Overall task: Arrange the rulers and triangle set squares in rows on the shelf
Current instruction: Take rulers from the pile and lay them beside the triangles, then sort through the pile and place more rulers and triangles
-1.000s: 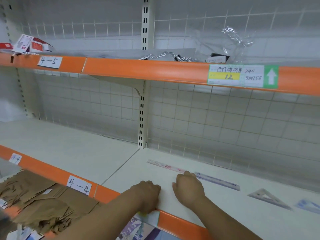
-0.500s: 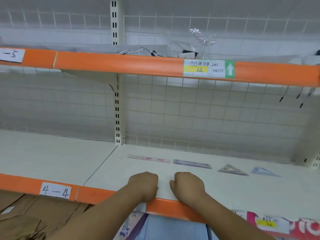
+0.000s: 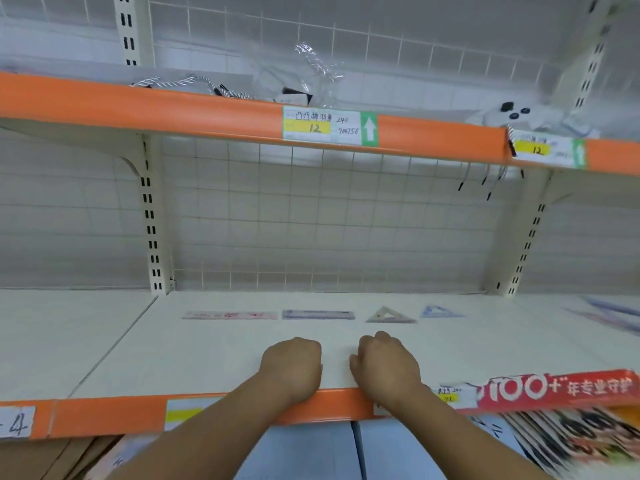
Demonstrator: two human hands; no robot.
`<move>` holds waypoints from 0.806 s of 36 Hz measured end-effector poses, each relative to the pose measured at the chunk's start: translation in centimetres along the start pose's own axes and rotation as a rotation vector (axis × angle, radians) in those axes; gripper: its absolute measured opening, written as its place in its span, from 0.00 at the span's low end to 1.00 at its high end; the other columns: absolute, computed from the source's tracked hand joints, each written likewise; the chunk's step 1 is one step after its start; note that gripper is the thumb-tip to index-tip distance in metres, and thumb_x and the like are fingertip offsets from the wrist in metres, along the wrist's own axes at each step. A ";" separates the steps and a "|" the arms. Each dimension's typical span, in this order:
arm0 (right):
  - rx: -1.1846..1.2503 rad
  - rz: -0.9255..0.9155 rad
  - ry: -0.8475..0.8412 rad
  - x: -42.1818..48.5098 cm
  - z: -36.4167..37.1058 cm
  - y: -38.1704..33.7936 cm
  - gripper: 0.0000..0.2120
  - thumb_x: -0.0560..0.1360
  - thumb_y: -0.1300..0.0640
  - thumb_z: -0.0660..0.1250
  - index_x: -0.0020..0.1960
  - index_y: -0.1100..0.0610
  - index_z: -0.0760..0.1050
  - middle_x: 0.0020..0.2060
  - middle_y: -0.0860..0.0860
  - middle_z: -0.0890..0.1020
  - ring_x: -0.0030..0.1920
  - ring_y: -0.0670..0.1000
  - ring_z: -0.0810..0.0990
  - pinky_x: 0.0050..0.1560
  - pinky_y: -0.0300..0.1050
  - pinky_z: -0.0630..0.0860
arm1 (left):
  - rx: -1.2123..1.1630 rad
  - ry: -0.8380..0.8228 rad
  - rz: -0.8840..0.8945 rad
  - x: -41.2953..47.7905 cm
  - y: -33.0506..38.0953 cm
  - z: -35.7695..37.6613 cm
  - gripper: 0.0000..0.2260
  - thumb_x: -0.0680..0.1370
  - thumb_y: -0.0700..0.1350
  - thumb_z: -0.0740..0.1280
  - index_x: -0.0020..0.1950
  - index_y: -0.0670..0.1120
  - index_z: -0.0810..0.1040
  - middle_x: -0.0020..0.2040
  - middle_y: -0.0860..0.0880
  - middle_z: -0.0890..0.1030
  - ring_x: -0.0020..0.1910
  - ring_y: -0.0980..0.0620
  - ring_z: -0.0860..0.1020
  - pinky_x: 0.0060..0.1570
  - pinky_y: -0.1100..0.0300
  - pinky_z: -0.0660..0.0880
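light: even, bright, soft shadows | blur: motion smear lower right | edges: wide-angle bending | focus: soft overall

Wire grid backing (image 3: 311, 220) — white tiled wall (image 3: 194, 60) behind.

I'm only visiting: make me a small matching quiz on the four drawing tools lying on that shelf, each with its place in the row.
Things:
1 pink ruler
2 purple ruler
3 grey set square
4 blue set square

Places in the row:
A far right
B far left
C second from left
D third from left

Pairs: 1-B; 2-C; 3-D; 4-A
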State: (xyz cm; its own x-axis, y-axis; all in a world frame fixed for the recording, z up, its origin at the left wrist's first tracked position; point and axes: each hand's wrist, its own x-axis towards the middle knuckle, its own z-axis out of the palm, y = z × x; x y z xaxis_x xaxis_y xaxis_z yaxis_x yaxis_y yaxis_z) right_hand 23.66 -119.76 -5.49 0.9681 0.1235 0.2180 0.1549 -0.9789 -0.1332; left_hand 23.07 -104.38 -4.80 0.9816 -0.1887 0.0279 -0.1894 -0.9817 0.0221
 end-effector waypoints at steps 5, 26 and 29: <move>0.004 0.037 0.017 -0.6 -0.6 3.1 0.14 0.79 0.50 0.55 0.55 0.58 0.73 0.55 0.55 0.76 0.56 0.55 0.74 0.51 0.44 0.72 | 0.003 0.003 0.048 1.1 3.3 -0.4 0.13 0.82 0.49 0.56 0.60 0.44 0.73 0.61 0.44 0.75 0.59 0.43 0.75 0.54 0.54 0.72; -0.043 0.059 0.060 -5.7 -5.2 27.0 0.13 0.78 0.51 0.57 0.52 0.59 0.74 0.51 0.56 0.77 0.50 0.56 0.74 0.42 0.43 0.64 | 0.000 0.030 0.141 5.3 27.7 -0.5 0.09 0.80 0.45 0.59 0.57 0.45 0.74 0.57 0.45 0.76 0.55 0.44 0.77 0.44 0.58 0.68; -0.045 0.054 0.064 -6.7 -5.8 30.8 0.13 0.78 0.51 0.57 0.54 0.58 0.74 0.51 0.56 0.77 0.52 0.56 0.75 0.42 0.43 0.65 | -0.026 0.037 0.148 5.8 31.7 -0.4 0.10 0.80 0.47 0.58 0.57 0.45 0.74 0.56 0.46 0.76 0.55 0.45 0.77 0.45 0.58 0.68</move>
State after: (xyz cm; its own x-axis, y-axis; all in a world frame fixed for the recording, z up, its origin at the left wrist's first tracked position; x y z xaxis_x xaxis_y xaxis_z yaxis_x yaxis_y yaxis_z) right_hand 20.79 -151.67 -5.45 0.9599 0.0610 0.2735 0.0925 -0.9903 -0.1036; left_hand 22.78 -136.57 -3.55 0.9415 -0.3297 0.0696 -0.3329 -0.9421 0.0412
